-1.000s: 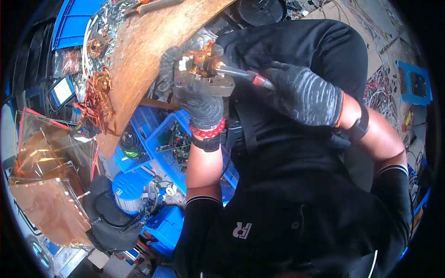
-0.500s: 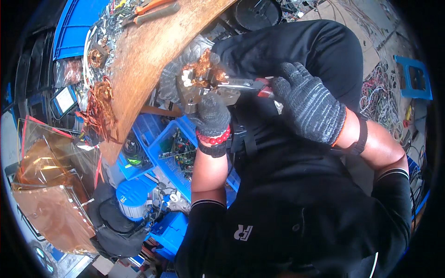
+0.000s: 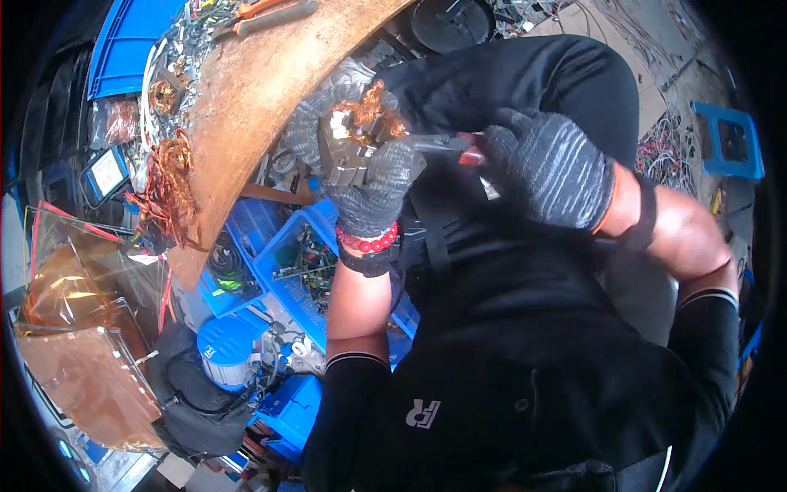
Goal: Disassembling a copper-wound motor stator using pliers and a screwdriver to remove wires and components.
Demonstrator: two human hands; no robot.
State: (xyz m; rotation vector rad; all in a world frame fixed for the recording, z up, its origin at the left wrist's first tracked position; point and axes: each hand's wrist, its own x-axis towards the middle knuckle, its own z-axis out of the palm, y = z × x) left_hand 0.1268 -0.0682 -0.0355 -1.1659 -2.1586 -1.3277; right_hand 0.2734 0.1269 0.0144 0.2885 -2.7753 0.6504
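Note:
My left hand (image 3: 373, 193), in a grey knitted glove, is closed round a metal core with copper windings (image 3: 348, 160). Loose copper wire (image 3: 369, 105) bunches up from the core's top, beside small white pieces. More grey glove fabric shows at the core's far left side. My gloved right hand (image 3: 545, 168) grips red-handled pliers (image 3: 438, 143), whose metal jaws point left and reach the core's right side. The jaw tips are partly hidden there, so I cannot tell what they hold. The right fingers are somewhat blurred.
A curved wooden board (image 3: 246, 107) lies to the left, with orange-handled pliers (image 3: 275, 18) at its far end and a copper wire bundle (image 3: 172, 184) by its edge. Blue crates (image 3: 287, 266) with circuit boards stand below. A blue stool (image 3: 730, 139) is at the right.
The left hand and core have turned slightly, and the metal block shows more from its top. The pliers have shifted a little, still at the core. The right elbow has moved outward.

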